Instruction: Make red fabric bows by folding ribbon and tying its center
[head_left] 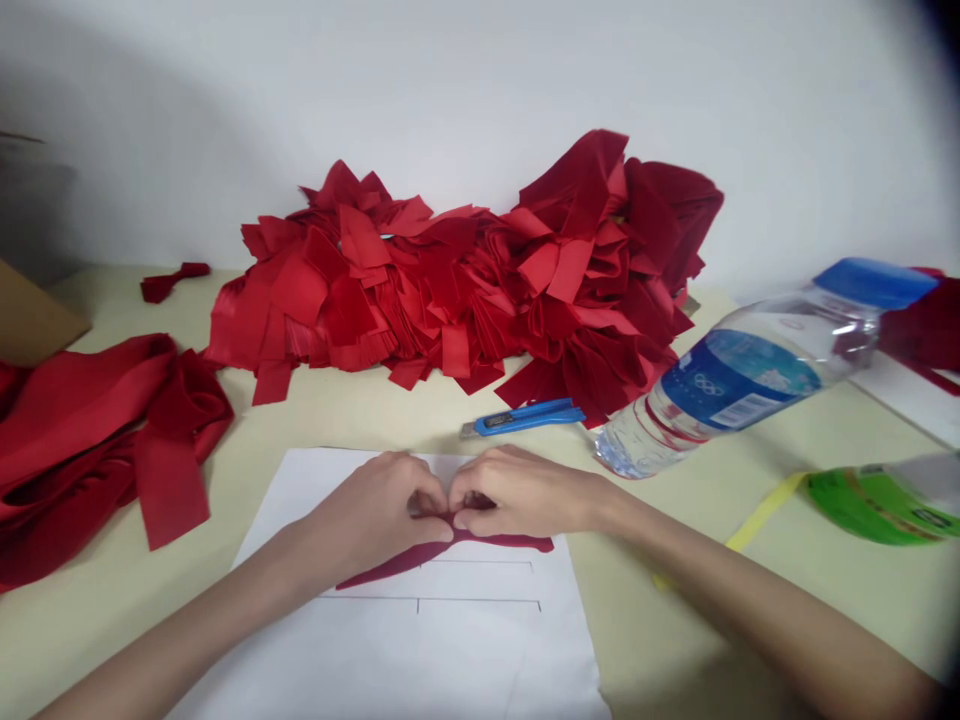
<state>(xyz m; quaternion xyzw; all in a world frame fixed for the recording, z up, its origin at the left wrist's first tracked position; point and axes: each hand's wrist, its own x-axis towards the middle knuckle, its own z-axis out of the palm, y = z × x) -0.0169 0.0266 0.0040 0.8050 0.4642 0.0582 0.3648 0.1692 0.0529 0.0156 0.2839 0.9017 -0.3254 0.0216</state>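
Observation:
My left hand (379,505) and my right hand (517,492) meet at the middle of a white paper sheet (450,640) with printed lines. Both pinch a dark red ribbon strip (420,555) that lies across the sheet, fingertips pressed together at its centre. The strip's ends stick out below and to either side of my hands. Most of its middle is hidden under my fingers.
A big heap of folded red ribbon pieces (480,280) sits at the back. Long red ribbon (97,440) lies at the left. A blue utility knife (525,417), a tilted water bottle (757,370), a green tape roll (877,500) and cardboard (30,320) surround the sheet.

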